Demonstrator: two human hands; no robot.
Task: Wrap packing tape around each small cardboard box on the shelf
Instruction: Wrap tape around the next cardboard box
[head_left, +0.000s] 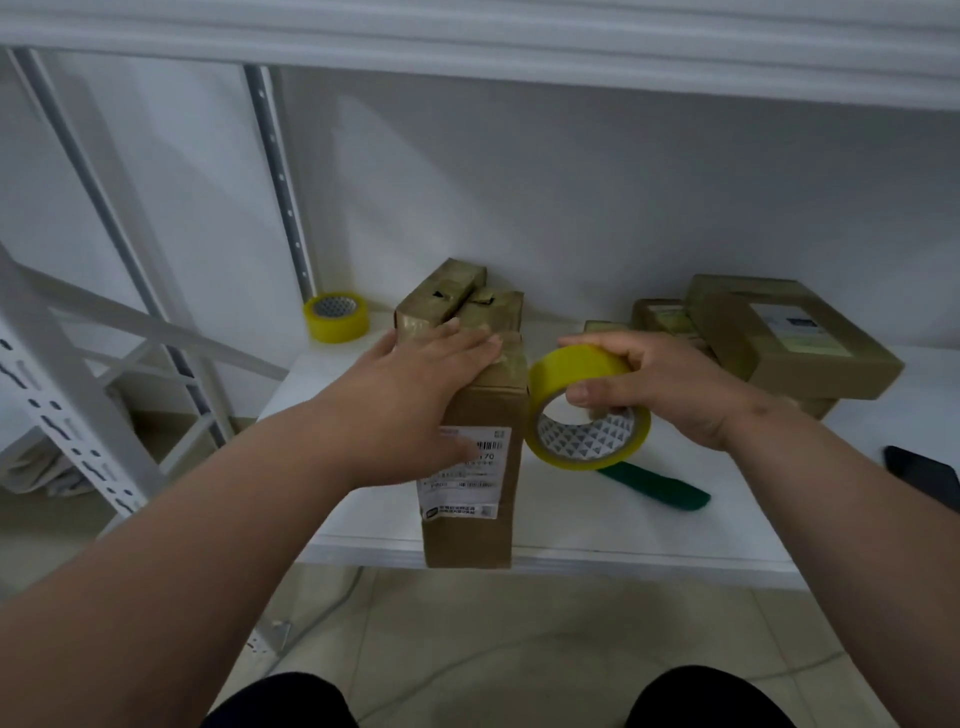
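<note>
Box overhangs shelf edge; my left hand flat on top, right hand gripping tape — hard pull could tip it off

Matt brown cardboard box with paper label, glossy yellow plastic tape roll, smooth white shelf
</note>
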